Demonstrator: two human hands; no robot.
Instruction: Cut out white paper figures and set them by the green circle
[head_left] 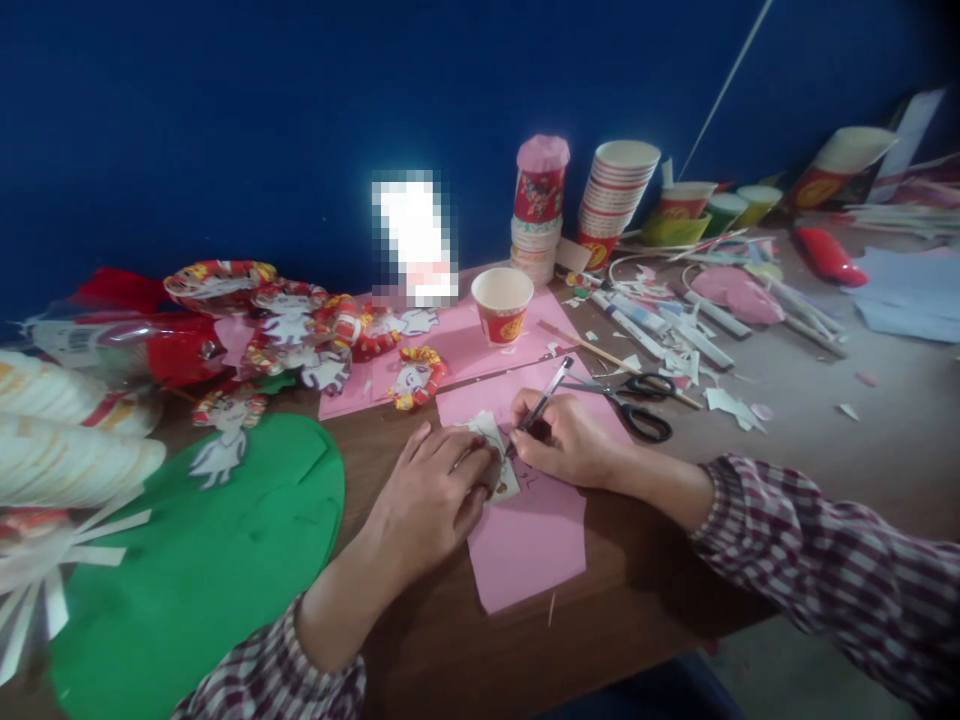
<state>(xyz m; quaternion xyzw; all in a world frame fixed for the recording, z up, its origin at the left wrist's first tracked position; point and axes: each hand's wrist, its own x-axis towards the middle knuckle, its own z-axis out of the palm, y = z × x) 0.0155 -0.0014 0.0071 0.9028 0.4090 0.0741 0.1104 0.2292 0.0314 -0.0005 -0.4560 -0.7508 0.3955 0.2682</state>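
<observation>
In the head view my right hand pinches a pen, its tip down at a small white paper piece. Dark drawn marks show on that piece. My left hand lies over the left part of the piece with its fingers laid out, pressing it down and hiding some of it. Beneath both is a pink paper sheet with a few dark pen strokes on it. Black-handled scissors rest just right of my right hand. A red and white paper cup stands upright behind the hands.
A green paper disc lies at the left, with ringed paper cut-outs behind. Stacked cups stand along the blue wall. Markers, paper scraps and a red object are strewn at the right.
</observation>
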